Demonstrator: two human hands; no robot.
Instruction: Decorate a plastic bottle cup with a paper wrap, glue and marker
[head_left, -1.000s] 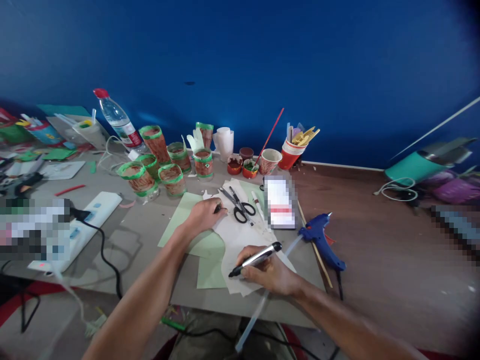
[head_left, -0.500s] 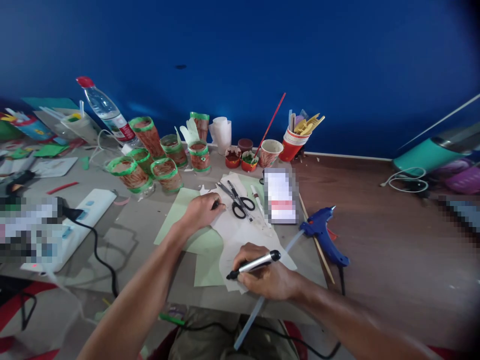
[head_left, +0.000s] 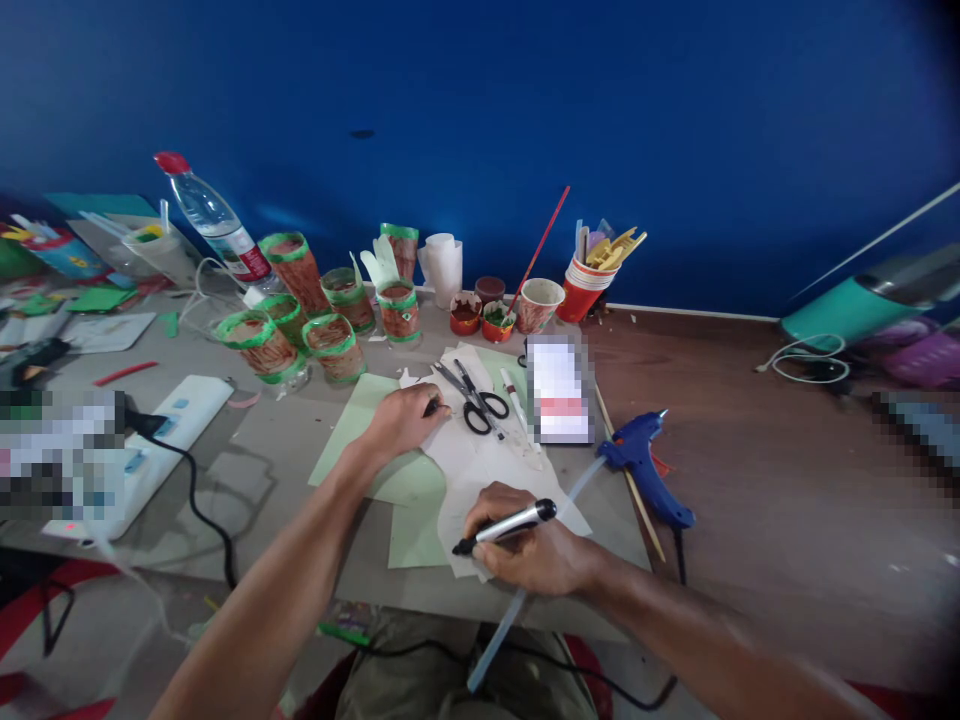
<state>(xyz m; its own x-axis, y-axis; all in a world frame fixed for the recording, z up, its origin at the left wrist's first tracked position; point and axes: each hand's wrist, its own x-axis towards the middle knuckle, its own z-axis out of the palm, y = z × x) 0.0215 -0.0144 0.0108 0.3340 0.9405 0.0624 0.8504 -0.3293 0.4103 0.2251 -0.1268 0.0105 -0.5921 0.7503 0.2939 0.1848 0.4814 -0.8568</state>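
Observation:
My right hand (head_left: 525, 550) is closed around a silver and black marker (head_left: 514, 525), its black tip down at the white paper (head_left: 465, 500). Between the fingers of my left hand (head_left: 405, 415) sits a small black marker cap (head_left: 431, 407); this hand rests over the upper left of the paper. Black-handled scissors (head_left: 478, 405) lie on the paper to the right of my left hand. A white pen (head_left: 517, 395) is beside them. Pale green sheets (head_left: 415, 540) stick out from under the white paper.
A phone (head_left: 561, 390), a blue glue gun (head_left: 649, 470) and a thin wooden stick (head_left: 637, 500) lie to the right. Behind stand brown and green painted cups (head_left: 334, 345), paint pots (head_left: 465, 318) and a water bottle (head_left: 217, 225). A power strip (head_left: 180, 430) lies at left.
Both hands keep nearly the same place and grip. The marker's rear end has shifted very slightly left, and the whole view has moved a little.

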